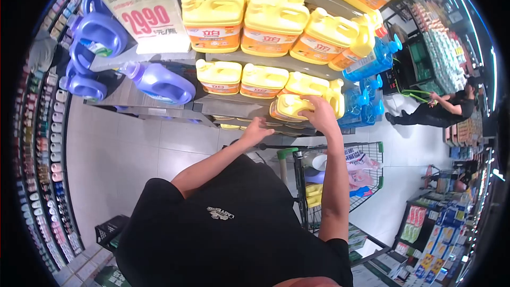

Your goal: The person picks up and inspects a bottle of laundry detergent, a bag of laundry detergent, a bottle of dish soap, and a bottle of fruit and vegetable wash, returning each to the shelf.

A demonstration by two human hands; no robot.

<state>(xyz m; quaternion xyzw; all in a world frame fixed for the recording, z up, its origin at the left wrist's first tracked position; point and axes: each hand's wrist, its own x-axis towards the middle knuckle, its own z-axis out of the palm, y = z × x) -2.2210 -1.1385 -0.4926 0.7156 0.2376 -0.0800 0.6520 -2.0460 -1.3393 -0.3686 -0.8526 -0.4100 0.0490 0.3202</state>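
My right hand [320,114] is closed around the top of a yellow detergent jug [290,107] with an orange label, which sits in front of the lower shelf's row. Close to that jug, on its left, my left hand [256,132] is empty with thumb and fingers apart. Behind the held jug, more yellow jugs [264,81] stand side by side on the lower shelf. Larger yellow jugs [273,29] fill the shelf above. My right fingers partly cover the jug, so its handle is hard to make out.
A shopping cart [381,166] with goods inside stands beside my right arm. Purple bottles [162,82] and a price sign [146,13] are at the left. Blue bottles [366,103] flank the yellow jugs. Another person [446,110] is at the right, holding something green.
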